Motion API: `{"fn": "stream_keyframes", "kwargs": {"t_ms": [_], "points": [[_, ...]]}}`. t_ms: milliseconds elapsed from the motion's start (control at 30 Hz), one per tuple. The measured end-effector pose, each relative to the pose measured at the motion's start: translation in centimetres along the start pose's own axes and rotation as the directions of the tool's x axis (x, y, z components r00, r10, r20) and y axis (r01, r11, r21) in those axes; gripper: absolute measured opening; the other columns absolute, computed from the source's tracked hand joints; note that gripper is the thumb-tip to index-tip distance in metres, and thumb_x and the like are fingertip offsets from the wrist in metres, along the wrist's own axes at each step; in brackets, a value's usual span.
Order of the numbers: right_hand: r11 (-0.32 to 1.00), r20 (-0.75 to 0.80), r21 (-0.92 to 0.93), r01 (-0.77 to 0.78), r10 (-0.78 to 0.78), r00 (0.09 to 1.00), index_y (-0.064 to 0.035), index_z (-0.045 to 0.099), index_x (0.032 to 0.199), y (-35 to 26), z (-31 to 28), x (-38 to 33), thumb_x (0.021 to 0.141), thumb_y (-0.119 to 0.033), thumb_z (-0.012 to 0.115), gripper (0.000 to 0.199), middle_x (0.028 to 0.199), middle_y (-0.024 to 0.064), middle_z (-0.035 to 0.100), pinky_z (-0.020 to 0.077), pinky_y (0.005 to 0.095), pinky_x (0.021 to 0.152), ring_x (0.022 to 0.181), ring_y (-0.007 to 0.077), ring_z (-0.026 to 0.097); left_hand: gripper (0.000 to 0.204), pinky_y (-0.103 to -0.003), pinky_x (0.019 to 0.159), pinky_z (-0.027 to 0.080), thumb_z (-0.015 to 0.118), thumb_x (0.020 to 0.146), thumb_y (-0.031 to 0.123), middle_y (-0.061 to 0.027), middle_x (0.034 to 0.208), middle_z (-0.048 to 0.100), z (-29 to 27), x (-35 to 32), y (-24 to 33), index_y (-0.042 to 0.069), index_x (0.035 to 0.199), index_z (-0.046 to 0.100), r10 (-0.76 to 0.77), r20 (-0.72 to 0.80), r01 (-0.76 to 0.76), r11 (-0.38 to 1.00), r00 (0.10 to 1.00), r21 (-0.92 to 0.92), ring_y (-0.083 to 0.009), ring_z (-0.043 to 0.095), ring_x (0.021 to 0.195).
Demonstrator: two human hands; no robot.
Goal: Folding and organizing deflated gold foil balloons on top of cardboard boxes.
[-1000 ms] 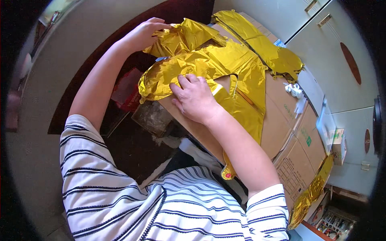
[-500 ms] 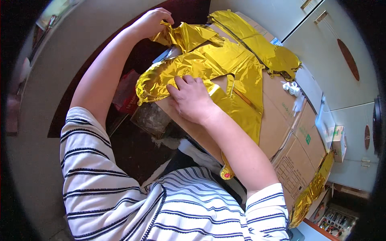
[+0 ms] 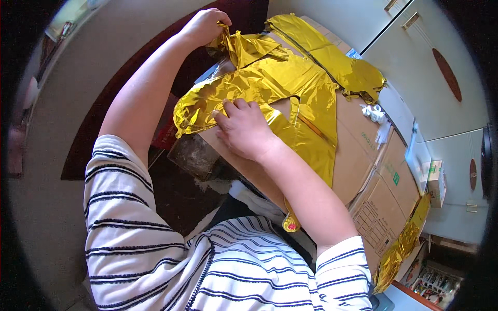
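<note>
Gold foil balloon [image 3: 290, 88] is lying flat across the cardboard box [image 3: 363, 155]. We are pinching its far corner with the left hand [image 3: 207, 26]; the right hand [image 3: 244, 127], fingers spread, is pressing its near edge against the box.

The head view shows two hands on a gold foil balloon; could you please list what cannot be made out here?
- Left hand: fingertips hidden in a pinched fold of the gold foil balloon.
- Right hand: its palm covers the foil beneath.
- Cardboard box: far end bent by the fisheye rim.
- Small white item: too small to identify.
</note>
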State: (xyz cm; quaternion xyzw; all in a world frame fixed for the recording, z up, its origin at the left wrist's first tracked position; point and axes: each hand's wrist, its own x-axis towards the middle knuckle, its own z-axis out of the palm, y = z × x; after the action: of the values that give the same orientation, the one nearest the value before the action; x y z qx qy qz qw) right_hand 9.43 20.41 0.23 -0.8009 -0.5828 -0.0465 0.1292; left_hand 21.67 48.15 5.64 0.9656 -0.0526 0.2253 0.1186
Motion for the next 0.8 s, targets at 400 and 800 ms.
{"fn": "stream_keyframes", "kwargs": {"t_ms": [400,800], "points": [[0.934,-0.202,0.356,0.006,0.071,0.977,-0.0044,0.065,0.118,2.4,-1.1,0.9,0.089,-0.023,0.067,0.035,0.118,0.0169,0.065,0.0496,0.044,0.092,0.105,0.0333,0.063,0.02,-0.039,0.072,0.053,0.065,0.076,0.009,-0.0125,0.086,0.069,-0.8,-1.5,-0.8,0.003,0.095,0.068,-0.116,0.243,0.125,0.992,0.963,-0.024,-0.0258,0.066,0.08],[0.995,-0.173,-0.043,-0.087,0.079,0.982,-0.0027,0.064,0.114,6.6,1.1,2.9,0.09,-0.026,0.065,0.034,0.132,0.0159,0.061,0.0477,0.0453,0.099,0.121,0.0329,0.057,0.088,-0.04,0.084,0.054,0.086,0.064,0.061,-0.0222,0.108,0.072,1.2,-2.6,1.4,-0.007,0.115,0.067,-0.479,0.465,0.51,0.858,0.744,0.069,-0.0292,0.07,0.096]]}}
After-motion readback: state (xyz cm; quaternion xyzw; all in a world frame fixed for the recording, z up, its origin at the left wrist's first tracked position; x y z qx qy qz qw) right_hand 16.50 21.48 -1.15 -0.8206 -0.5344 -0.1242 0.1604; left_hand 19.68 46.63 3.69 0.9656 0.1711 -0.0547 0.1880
